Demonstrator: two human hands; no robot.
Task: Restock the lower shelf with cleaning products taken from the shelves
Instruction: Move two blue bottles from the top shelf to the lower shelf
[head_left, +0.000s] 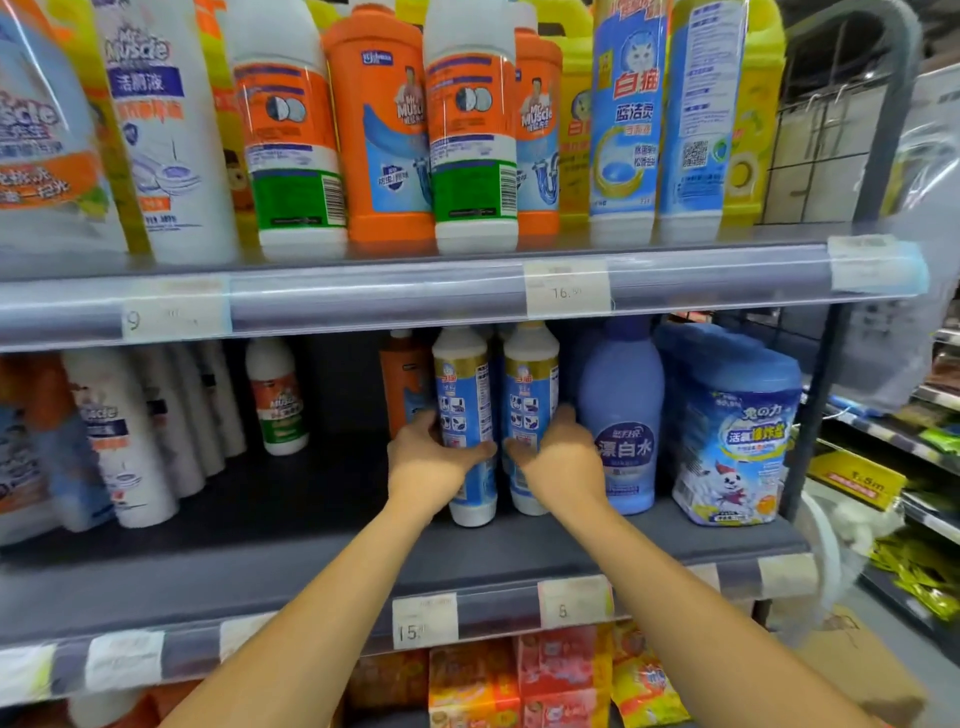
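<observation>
Hands first: my left hand (435, 460) wraps the left blue-and-white bottle (464, 410) at its lower half, thumb across the glossy label, and my right hand (563, 460) grasps the right blue-and-white bottle (531, 400) the same way, fingers curled round its right side. Both are slim, smooth plastic cylinders with rounded white shoulders and a gold band under the neck; they stand side by side, nearly touching, white bases on the matte dark-grey deck of the lower shelf (311, 519). Just beside my right hand stands a plump lilac bleach bottle (623, 415) with a tapering neck, then a squat blue tub (737, 431) under shiny film wrap. Behind the left blue-and-white bottle I see an orange bottle (402, 379); farther left a small white bottle (277, 400) stands alone, and a row of tall white bottles (135, 447) runs back into the shelf. Paper price tags (425, 621) sit in the clear plastic rail along the shelf's front edge.
</observation>
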